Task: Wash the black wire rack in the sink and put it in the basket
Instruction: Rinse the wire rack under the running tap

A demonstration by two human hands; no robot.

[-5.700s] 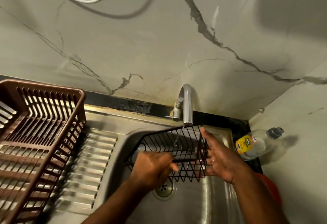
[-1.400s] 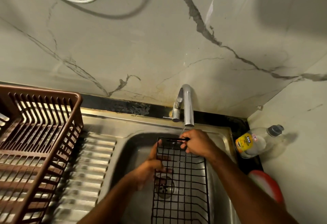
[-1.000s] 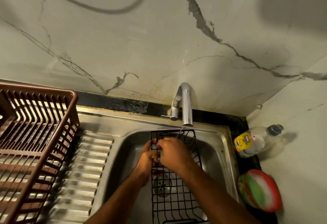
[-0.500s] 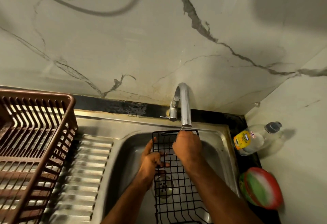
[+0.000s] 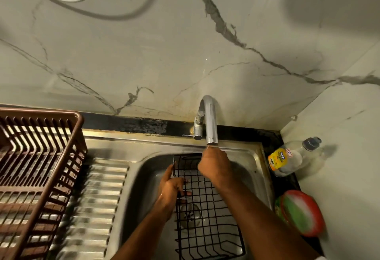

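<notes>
Ideally, with the black wire rack (image 5: 202, 204) lying in the sink (image 5: 258, 181) basin, left hand (image 5: 171, 192) gripping its left edge, the right hand (image 5: 216, 166), curled over the far end, rubs every wire beneath the tap (image 5: 209, 122).

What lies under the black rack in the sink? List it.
Through the rack's wires the sink's steel floor and round drain show. The right hand and forearm cover part of the rack, so what lies below there cannot be seen.
</notes>
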